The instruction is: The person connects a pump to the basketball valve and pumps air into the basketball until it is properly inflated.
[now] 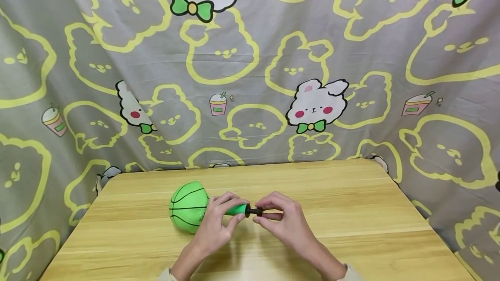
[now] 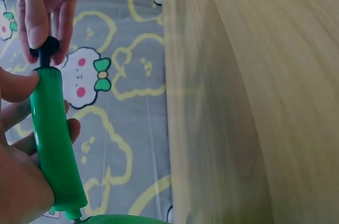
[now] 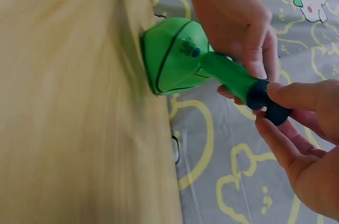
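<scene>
Plainly, in the head view, the green pump (image 1: 236, 210) lies between the person's hands, above the wooden table (image 1: 332, 194). To the pump's left is the green ball (image 1: 187, 207), lined in black and looking slack, apparently resting on the tabletop. The left hand (image 1: 218, 218) holds the pump's barrel; at its right end, the right hand (image 1: 284, 218) pinches the black handle (image 1: 259, 212) with thumb and fingers. A short stretch of black rod (image 1: 253, 211) shows between barrel and handle. Beyond the pump hangs a grey patterned cloth (image 1: 250, 73).

In the left wrist view, the left hand's fingers curl around the barrel, the thumb near the rod end. At the pump's far end a narrow nozzle (image 2: 74, 214) meets the edge of the ball; how deep it sits cannot be told.

In the right wrist view, the ball beside the pump's nozzle end has angular, sunken sides, so it is probably light, soft and yielding. The pump looks like stiff, smooth plastic, likely light and a little slippery: best gripped around mid-barrel, with the handle pinched squarely and pulled in line, sparing the slim nozzle from bending.
</scene>
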A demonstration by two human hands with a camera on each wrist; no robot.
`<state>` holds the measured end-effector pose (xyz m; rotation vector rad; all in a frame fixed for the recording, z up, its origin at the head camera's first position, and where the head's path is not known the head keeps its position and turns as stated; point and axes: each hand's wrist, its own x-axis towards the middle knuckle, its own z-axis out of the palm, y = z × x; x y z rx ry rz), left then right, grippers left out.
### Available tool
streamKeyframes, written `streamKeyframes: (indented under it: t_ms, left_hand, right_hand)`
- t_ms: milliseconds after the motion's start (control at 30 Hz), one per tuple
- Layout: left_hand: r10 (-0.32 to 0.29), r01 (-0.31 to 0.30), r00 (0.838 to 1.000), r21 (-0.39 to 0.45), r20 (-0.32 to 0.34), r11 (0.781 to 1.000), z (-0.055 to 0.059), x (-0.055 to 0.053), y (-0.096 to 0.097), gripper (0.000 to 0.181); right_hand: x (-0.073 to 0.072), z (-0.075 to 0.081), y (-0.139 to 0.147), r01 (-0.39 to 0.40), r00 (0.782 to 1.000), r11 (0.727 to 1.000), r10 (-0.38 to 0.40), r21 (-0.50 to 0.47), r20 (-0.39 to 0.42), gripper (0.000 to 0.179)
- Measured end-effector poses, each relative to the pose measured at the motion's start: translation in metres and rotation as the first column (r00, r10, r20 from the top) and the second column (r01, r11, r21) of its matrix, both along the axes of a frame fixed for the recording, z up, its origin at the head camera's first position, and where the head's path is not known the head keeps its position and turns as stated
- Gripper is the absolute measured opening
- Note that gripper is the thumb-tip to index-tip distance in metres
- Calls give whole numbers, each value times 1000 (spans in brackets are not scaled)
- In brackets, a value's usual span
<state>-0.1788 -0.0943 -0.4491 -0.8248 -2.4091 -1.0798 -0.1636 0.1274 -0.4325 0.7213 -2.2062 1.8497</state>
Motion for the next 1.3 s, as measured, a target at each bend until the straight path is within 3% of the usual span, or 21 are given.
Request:
streamKeyframes:
  t_ms: [167,767,1300]
  left_hand:
    - [16,-16,1000,13,17,1000,1,-1,-2,28]
    - [69,-66,997,60,-45,996,11,-12,-24,29]
    - [95,-93,989,21,-115,995,5,-8,-11,32]
  right_hand:
    - [0,8,8,8,999,1000,-9,18,33,33]
    - [-3,39,44,24,1000,1000,-24,13,1,33]
    - [-4,20,25,71,998,997,-71,-17,1,27]
